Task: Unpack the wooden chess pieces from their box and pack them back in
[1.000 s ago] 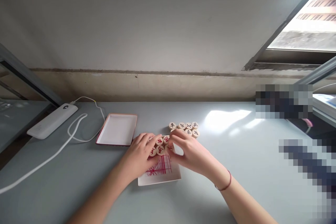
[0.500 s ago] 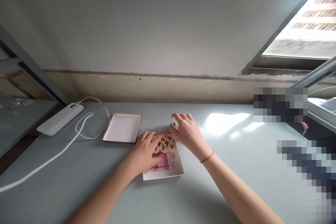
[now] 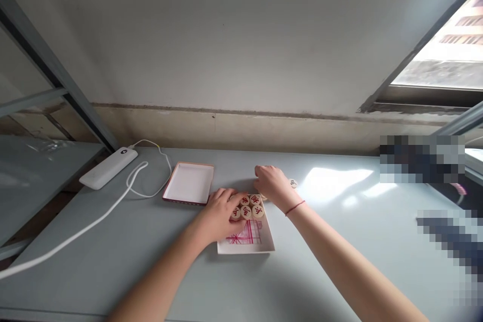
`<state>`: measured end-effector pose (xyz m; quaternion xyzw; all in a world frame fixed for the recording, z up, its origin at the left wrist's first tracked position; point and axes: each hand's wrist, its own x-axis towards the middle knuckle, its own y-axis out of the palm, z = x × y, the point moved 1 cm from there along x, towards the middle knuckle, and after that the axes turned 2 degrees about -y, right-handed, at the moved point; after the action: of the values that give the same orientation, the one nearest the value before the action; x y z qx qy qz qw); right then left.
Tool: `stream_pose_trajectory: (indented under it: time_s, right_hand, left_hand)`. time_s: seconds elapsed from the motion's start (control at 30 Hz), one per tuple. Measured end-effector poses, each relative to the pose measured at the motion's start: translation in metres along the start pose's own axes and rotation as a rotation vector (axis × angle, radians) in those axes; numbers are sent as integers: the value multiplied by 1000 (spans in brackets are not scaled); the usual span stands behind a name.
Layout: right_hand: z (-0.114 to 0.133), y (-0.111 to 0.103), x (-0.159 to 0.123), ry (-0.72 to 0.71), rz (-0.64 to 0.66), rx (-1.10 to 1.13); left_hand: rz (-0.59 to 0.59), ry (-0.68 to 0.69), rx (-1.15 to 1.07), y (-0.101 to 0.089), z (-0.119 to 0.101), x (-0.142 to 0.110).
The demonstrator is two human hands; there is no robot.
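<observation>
My left hand [image 3: 220, 214] lies over the left side of a shallow white box [image 3: 269, 241], fingers spread and thumb apart, touching the round Chinese chess pieces inside. Wooden discs with red characters show in it, such as a chess piece [image 3: 257, 211] at the right of the near row. Below them is a red-lined print on the bottom of the box. Just beyond the box's far right corner, my right hand [image 3: 273, 183] is closed, its fingers curled down. Whatever they hold is hidden. A loose chess piece [image 3: 293, 183] lies right beside that hand on the table.
The box's lid [image 3: 189, 183] lies inside up to the left. Farther left are a white power bank [image 3: 109, 167] and a white cable [image 3: 85, 223] across the grey table [image 3: 313, 256]. The wall [image 3: 234, 60] rises behind. Blurred dark objects [image 3: 420, 158] lie on the right.
My right hand has turned and its fingers have curled in over the spot where a loose piece showed. The left hand keeps its place on the box. The whole view has shifted slightly.
</observation>
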<state>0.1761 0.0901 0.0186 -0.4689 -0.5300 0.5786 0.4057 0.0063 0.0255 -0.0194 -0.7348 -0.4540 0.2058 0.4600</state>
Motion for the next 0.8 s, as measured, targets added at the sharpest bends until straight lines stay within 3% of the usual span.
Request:
stream_pose_trajectory:
  time_s: [0.27,0.37,0.5,0.57,0.67,0.8]
  right_hand:
    - [2,-8,1,41,31,14]
    - [4,-14,-5,58,-19,74]
    - [10,-23,-32,-48,-175,518]
    - [14,-23,-47,-153,-156,796]
    - [15,-14,-61,-205,-113,1099]
    - [8,3,-67,-205,-102,1350]
  left_hand:
    - [23,2,2,-2,-1,0]
    - [-50,48,-5,-5,-5,2]
    - [-286,85,-67,-12,-9,2]
    - [-341,92,-122,-14,-11,1]
    - [-313,120,-192,-20,-17,2]
    - [-187,133,-205,-35,-19,-2]
